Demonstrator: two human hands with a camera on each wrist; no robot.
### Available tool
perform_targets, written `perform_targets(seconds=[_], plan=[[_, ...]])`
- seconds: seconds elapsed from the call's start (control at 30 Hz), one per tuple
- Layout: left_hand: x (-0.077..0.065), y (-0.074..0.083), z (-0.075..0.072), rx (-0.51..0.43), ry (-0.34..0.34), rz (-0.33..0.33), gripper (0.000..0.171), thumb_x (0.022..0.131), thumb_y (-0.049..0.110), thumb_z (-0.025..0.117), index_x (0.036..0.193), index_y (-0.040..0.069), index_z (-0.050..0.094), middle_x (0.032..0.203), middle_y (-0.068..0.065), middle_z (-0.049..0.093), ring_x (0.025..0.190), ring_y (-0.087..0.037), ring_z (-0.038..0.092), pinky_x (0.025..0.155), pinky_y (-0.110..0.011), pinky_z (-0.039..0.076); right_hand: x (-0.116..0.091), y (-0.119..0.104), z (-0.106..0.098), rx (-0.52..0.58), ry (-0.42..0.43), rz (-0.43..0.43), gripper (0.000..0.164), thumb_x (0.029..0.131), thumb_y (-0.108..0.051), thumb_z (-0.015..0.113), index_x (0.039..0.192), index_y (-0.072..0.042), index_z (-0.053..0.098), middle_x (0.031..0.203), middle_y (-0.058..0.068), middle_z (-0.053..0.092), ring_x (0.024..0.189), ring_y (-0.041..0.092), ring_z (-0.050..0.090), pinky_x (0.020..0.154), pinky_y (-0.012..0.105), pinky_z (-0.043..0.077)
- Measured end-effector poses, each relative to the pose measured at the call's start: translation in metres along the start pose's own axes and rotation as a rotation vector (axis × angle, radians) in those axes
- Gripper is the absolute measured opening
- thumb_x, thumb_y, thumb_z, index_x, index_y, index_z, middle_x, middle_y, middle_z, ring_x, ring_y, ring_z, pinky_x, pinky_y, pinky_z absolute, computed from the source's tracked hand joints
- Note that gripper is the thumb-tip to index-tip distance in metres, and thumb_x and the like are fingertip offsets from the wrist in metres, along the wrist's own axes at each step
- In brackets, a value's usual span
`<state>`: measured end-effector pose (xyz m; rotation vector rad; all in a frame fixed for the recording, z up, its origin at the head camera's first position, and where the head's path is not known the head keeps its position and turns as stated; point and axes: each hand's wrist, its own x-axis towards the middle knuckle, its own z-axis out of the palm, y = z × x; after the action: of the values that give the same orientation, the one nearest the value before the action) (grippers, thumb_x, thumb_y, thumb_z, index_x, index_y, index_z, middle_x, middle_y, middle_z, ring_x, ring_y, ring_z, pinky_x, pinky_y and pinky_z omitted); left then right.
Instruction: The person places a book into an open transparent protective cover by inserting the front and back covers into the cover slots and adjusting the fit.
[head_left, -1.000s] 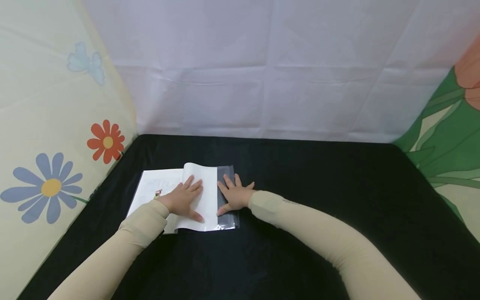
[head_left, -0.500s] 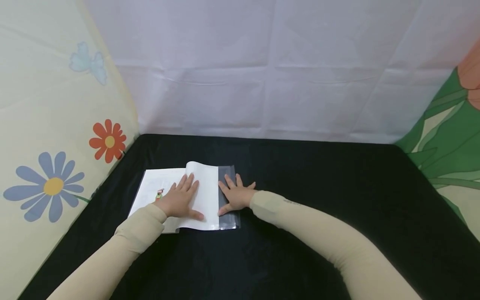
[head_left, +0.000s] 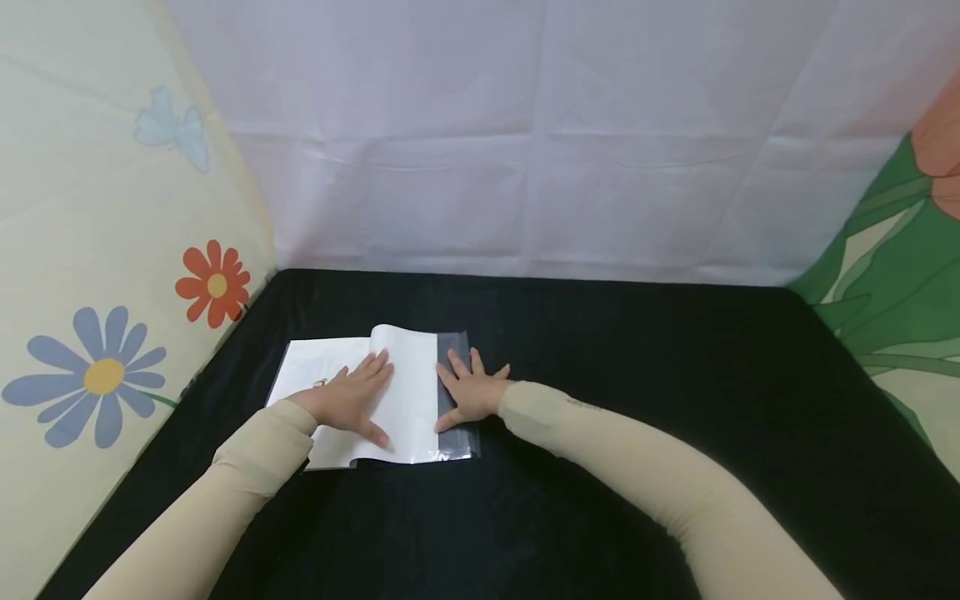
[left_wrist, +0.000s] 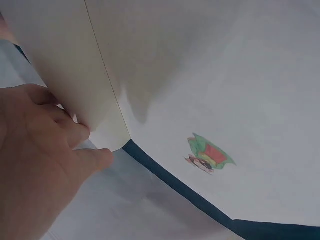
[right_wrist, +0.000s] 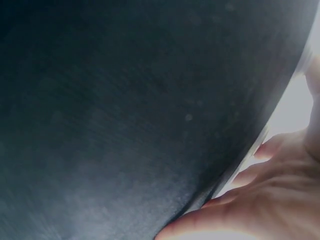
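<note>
An open white book [head_left: 330, 354] lies at the left of the black table, with a small coloured drawing [left_wrist: 207, 155] on its page. A white leaf [head_left: 408, 400] of it curves over to the right. Clear plastic film [head_left: 457, 446] sticks out beyond that leaf's right edge. My left hand [head_left: 347, 402] rests on the book with fingers spread, over the curved part of the leaf. Fingers spread too, my right hand [head_left: 472, 394] presses on the clear film beside the leaf's edge. In the right wrist view, the right hand [right_wrist: 260, 210] shows only in part.
Black cloth [head_left: 600, 350] covers the table. A white curtain [head_left: 525, 167] hangs behind it. At the left side stands a pale panel with printed flowers [head_left: 103, 377], and a leaf-printed panel [head_left: 900, 275] is at the right.
My left hand has slid left across the white leaf, a little towards me, covering more of the drawing. The right hand stays in place on the film.
</note>
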<state>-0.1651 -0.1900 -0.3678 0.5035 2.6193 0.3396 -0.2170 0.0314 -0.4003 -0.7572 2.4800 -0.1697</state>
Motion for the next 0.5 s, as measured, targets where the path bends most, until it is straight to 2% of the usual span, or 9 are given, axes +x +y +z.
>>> perform_targets(seconds=[0.5], plan=[[0.007,0.013,0.003,0.08,-0.025,-0.046,0.11,0.077,0.043,0.084,0.153,-0.01,0.025,0.164,-0.03,0.009,0.152,-0.048,0.002,0.117,-0.07,0.009,0.002,0.003,-0.002,0.031,-0.024,-0.004,0.103,0.088,-0.06,0.067,0.163,-0.018,0.01,0.17,0.009,-0.009,0.153,0.042,-0.013,0.109,0.08,0.006]])
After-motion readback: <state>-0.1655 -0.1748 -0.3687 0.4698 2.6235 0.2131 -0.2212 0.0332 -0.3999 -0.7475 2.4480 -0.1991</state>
